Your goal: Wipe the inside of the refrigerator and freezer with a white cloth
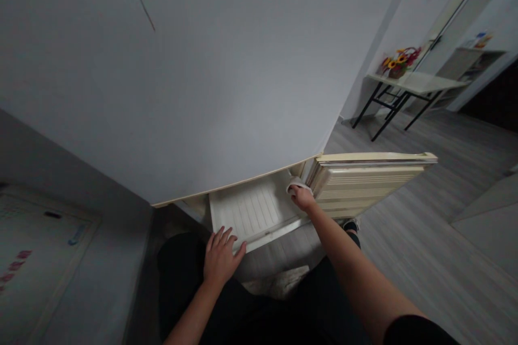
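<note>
A white ribbed tray or shallow drawer (243, 210) juts out from a low cabinet-like opening. My left hand (220, 259) rests at its front left corner, fingers spread over the rim. My right hand (302, 198) is closed on a white cloth (294, 182) at the tray's right side, near the door hinge. The fingertips there are partly hidden. To the right, a cream door (368, 186) with a ribbed inner face and a seal round its edge stands swung out.
A large pale panel (210, 81) rises above the opening. Farther off at the right, a table (421, 83) with black legs bears a basket of flowers (400, 62). A white board with red marks (36, 259) is at the left. Grey wood-look floor (413, 215) spreads at the right.
</note>
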